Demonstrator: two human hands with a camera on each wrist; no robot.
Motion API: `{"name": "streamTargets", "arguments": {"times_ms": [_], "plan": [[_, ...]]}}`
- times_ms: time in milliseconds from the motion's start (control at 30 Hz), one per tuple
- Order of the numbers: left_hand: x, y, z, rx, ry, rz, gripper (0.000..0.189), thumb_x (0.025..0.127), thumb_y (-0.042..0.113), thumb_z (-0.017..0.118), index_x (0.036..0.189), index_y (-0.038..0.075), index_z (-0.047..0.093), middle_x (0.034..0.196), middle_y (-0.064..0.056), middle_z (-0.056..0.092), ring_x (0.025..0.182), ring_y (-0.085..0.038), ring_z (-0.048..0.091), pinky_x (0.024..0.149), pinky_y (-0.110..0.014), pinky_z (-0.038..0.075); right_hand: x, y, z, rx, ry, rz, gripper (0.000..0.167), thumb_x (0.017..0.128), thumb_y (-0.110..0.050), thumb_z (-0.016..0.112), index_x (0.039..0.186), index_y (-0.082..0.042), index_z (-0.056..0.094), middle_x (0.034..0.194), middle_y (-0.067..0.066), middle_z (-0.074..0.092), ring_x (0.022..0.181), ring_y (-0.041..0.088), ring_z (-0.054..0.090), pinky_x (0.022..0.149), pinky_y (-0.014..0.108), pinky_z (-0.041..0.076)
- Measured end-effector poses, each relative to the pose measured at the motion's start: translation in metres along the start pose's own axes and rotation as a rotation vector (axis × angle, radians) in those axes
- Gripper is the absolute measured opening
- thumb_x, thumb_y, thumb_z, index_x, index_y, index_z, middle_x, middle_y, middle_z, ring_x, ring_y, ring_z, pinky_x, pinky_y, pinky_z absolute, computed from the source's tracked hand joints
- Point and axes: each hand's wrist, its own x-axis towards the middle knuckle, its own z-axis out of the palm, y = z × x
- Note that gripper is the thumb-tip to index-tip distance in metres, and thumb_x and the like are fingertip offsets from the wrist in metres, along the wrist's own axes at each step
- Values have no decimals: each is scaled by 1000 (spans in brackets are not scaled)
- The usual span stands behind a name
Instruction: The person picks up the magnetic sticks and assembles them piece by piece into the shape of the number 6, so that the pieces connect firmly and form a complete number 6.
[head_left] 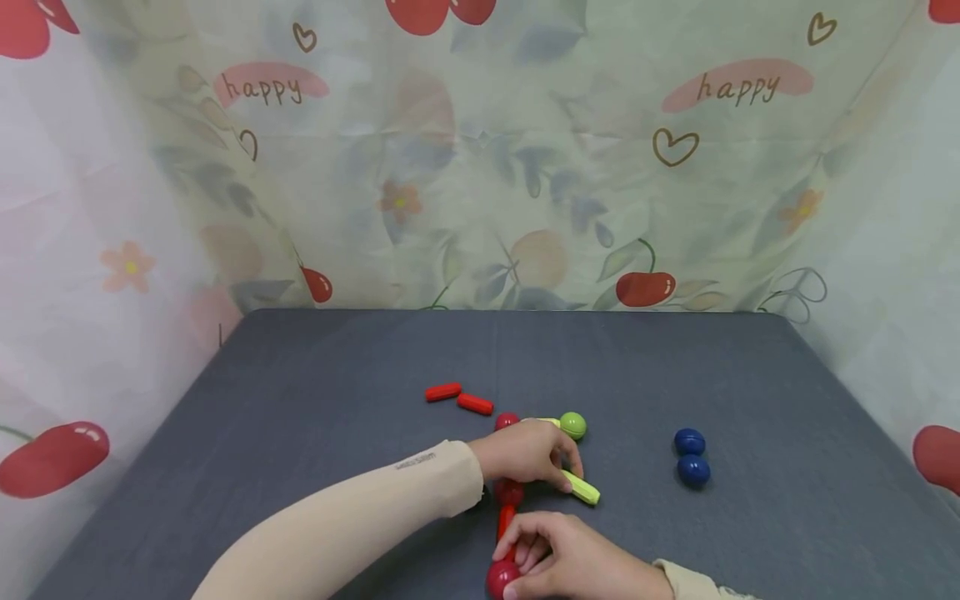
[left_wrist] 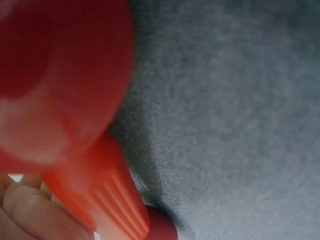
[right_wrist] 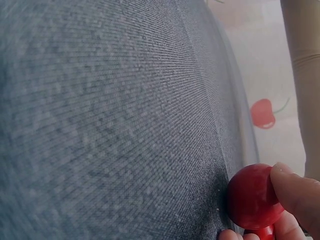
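Red ball [head_left: 502, 578] sat pinched by the right hand [head_left: 581, 557], fingers curled, red rod [head_left: 507, 521] just beyond it. Farther off, left hand [head_left: 528, 452] pinched a yellow-green rod [head_left: 584, 490], fingers bent.

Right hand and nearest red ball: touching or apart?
Touching. The right wrist view shows the right hand, its fingertip lying against the red ball, no gap.
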Motion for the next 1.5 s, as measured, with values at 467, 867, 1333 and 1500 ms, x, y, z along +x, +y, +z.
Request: {"name": "streamTargets", "arguments": {"times_ms": [467, 867, 1333, 1500], "plan": [[1, 8, 0, 53, -22, 0, 10, 83, 18, 77, 93, 17, 73, 67, 9, 60, 59, -1, 49, 56, -13, 40, 0, -2, 0, -9, 13, 31, 24, 85, -16, 75, 106, -9, 65, 94, 3, 67, 83, 16, 61, 73, 21, 52], [0, 9, 0, 28, -35, 4, 11, 84, 16, 76, 94, 15, 73, 67, 8, 59, 59, -1, 48, 57, -13, 40, -1, -1, 0, 3, -2, 24, 24, 86, -15, 74, 107, -8, 65, 94, 3, 66, 82, 16, 60, 72, 20, 51], [-27, 7, -27, -202, 68, -69, 21, 86, 18, 74, 107, 16, 71, 82, 7, 65, 75, -5, 60, 65, -20, 48, 1, 0, 0, -11, -1, -11, 24, 86, -16, 74, 106, -8, 65, 94, 3, 66, 82, 13, 61, 72, 20, 51], [-49, 6, -37, -250, 134, -119, 21, 87, 20, 73, 108, 17, 70, 84, 7, 66, 79, -8, 63, 67, -25, 50, 3, -2, 0, -8, 4, 14, 23, 86, -15, 73, 107, -7, 65, 94, 3, 65, 81, 15, 60, 71, 21, 50]]}}
